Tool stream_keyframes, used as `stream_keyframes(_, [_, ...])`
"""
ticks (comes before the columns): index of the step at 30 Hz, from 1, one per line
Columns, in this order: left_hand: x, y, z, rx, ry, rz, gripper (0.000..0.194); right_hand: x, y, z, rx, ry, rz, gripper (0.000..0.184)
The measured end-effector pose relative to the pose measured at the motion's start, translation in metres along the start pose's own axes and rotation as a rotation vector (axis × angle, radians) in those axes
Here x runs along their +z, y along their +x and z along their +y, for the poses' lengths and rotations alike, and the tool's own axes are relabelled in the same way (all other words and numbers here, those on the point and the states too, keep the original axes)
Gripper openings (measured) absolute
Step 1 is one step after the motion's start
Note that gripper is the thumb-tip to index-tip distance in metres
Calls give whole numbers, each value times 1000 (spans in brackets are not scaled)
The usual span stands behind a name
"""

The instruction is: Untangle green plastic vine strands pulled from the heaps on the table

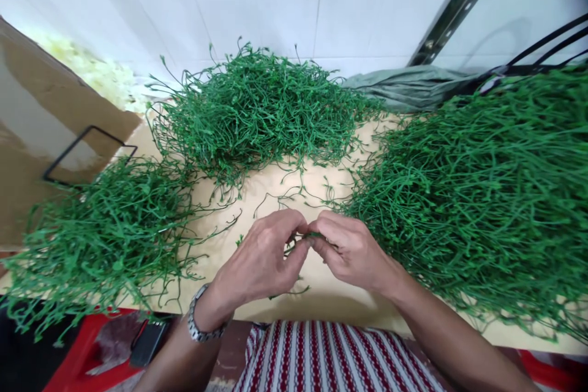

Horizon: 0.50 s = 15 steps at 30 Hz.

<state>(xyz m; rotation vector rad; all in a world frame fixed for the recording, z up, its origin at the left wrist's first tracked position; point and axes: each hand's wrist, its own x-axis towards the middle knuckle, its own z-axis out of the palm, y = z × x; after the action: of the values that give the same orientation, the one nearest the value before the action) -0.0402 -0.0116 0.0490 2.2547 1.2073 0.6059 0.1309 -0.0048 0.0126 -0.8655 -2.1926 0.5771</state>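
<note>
Thin green stems with small tips, perhaps artificial, lie in three heaps on a pale tabletop (257, 190). Over the front middle of it, my left hand (264, 254) and my right hand (351, 248) meet fingertip to fingertip. Both pinch a green stem (313, 234), mostly hidden by the fingers. Whether it is one stem or more I cannot tell. The left heap (114, 226) lies beyond my left wrist, which wears a metal watch (202, 318). Close to my right hand is the edge of the large right heap (478, 196). Behind both hands sits the back heap (266, 110).
A cardboard sheet (50, 104) with a black wire frame (87, 153) stands at the left. Pale yellow flowers (98, 73) show behind it. Along the white wall lies grey-green cloth (408, 86) near a metal post (459, 6). Something red (78, 355) is below the table.
</note>
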Motion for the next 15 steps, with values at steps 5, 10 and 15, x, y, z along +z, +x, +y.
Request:
stream_keyframes(5, [-3,1,-1,66,62,-20,16,-7,3,-1,-44,-65,-36,16])
stream_keyframes(10, [-2,5,-5,126,-257,-56,25,-15,8,1,-110,91,-151,19])
stream_keyframes(15, [4,5,-6,121,-607,-92,25,-16,12,3,-113,443,-189,27])
